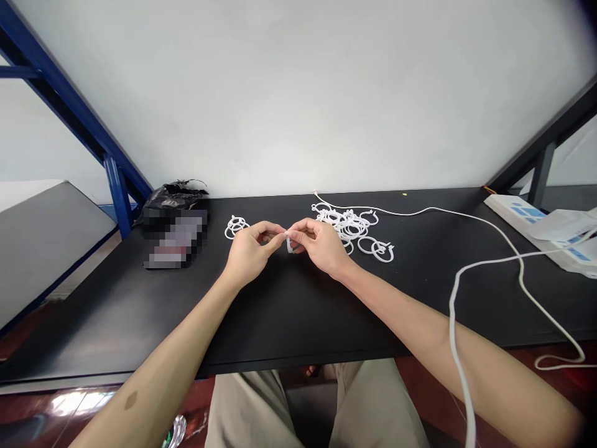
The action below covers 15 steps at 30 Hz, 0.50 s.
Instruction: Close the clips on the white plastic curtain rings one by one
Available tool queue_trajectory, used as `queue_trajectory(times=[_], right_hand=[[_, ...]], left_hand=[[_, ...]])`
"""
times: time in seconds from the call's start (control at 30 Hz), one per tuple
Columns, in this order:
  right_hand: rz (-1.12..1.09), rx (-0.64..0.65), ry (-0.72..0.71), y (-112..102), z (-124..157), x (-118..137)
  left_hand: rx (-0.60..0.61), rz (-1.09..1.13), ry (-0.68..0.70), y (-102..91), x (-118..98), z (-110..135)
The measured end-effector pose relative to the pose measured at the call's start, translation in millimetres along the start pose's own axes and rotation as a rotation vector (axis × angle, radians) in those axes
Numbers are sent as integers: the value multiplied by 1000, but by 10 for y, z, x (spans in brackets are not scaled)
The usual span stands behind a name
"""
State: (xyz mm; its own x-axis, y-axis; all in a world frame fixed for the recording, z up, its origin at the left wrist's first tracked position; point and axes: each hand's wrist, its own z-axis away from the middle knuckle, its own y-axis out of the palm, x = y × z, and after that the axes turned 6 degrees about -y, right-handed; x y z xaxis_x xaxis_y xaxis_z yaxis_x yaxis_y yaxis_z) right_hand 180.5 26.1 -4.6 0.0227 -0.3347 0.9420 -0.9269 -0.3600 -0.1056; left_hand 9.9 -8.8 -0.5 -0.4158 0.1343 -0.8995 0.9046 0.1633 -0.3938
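Between my fingertips, above the middle of the black table, is a white plastic ring [290, 244], seen nearly edge-on. My left hand [249, 252] pinches it from the left, thumb against index finger. From the other side my right hand [319, 244] pinches the same ring, the two hands' fingertips almost meeting at its top. Just behind my right hand lies a loose pile of white rings [347, 224] with small clasp-like ends. A smaller group of white rings [236, 225] rests beyond my left hand, partly covered by it.
A black plastic bag [172, 196] and a blurred dark item [177, 239] lie at the left. White cable [433, 210] runs across the right side of the table [298, 311] and over my right forearm. White-and-blue packets [550, 230] sit at the far right. Blue frame bars [116, 193] rise at the left.
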Motion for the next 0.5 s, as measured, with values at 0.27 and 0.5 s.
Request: queue_trajectory(times=[0.27, 0.5], right_hand=[[-95, -45, 56, 21, -7, 26], [-304, -36, 238, -1, -34, 72]], left_hand=[[-19, -18, 15, 21, -39, 1], [79, -65, 85, 50, -26, 3]])
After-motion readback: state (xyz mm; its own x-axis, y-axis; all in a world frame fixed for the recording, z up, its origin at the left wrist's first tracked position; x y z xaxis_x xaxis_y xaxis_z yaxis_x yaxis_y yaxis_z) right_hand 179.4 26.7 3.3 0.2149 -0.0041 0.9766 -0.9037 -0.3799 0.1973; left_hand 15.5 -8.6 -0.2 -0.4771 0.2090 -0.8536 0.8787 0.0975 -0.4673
